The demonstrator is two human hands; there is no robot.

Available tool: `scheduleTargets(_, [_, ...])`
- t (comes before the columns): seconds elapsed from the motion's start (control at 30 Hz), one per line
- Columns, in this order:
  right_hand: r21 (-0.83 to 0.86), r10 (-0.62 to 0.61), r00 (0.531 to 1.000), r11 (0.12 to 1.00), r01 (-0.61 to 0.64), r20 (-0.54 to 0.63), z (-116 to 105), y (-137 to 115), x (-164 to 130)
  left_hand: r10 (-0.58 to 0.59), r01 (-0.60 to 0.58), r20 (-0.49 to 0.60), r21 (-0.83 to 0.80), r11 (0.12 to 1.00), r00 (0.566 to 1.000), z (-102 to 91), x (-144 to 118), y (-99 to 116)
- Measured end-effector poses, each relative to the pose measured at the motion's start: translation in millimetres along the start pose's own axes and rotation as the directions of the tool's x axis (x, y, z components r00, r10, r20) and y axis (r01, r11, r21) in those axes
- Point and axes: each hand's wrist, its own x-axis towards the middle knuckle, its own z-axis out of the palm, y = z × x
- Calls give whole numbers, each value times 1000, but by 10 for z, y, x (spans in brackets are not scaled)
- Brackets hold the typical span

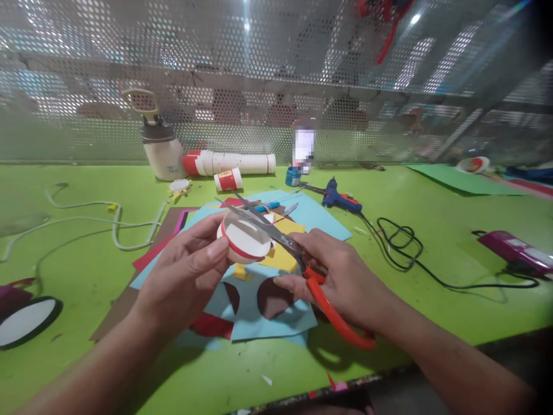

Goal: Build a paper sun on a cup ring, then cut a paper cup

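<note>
My left hand (190, 262) grips a cut-down paper cup (247, 246), white inside with a red band round it, its round bottom facing me. In my right hand (339, 282) is a pair of scissors (285, 239) with orange handles. Their metal blades are spread and pass across the far rim of the cup; whether they touch it I cannot tell. Under both hands lie sheets of light blue paper (298, 323), one with round holes cut out. Yellow paper (283, 259) and brown card (125, 302) show in the same pile.
A stack of paper cups (237, 163) lies at the back beside a white jug (162, 153). One red-and-white cup (228, 180) rests before it. A blue glue gun (339, 199) trails a black cord to a purple power strip (514, 251). White cable (116, 230) snakes along the left.
</note>
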Motion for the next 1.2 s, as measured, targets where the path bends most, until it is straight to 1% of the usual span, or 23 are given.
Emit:
scheduleTargets(0.13, [-1, 3, 1000, 1000, -3, -9, 6, -5, -19, -3, 3, -51, 5, 1000, 999, 17, -2, -4])
scheduleTargets(0.27, [-7, -10, 1000, 1000, 10, -24, -9, -18, -28, -32, 32, -38, 14, 999, 999, 29, -26, 16])
scheduleTargets(0.47, [-22, -23, 999, 1000, 23, -26, -7, -16, -33, -53, 55, -64, 35, 998, 997, 36, -14, 34])
scheduleTargets(0.6, [-37, -27, 999, 999, 26, -31, 3, -6, -25, -44, 45, -38, 40, 998, 998, 26, 1, 18])
scheduleTargets(0.73, [-30, -23, 999, 999, 22, -34, -1, -8, -32, -23, 23, -21, 5, 1000, 1000, 19, -16, 12])
scheduleTargets(0.87, [-23, -34, 998, 999, 34, -43, -8, -11, -39, -42, 41, -19, -10, 999, 999, 16, -35, 14])
scheduleTargets(1.07, [-24, -34, 998, 999, 33, -45, -5, -15, -31, -25, 25, -9, -66, 998, 1000, -9, -33, 1])
scheduleTargets(1.2, [-21, -22, 999, 1000, 21, -45, -8, -12, -46, -44, 44, 2, -55, 998, 999, 4, -30, 2])
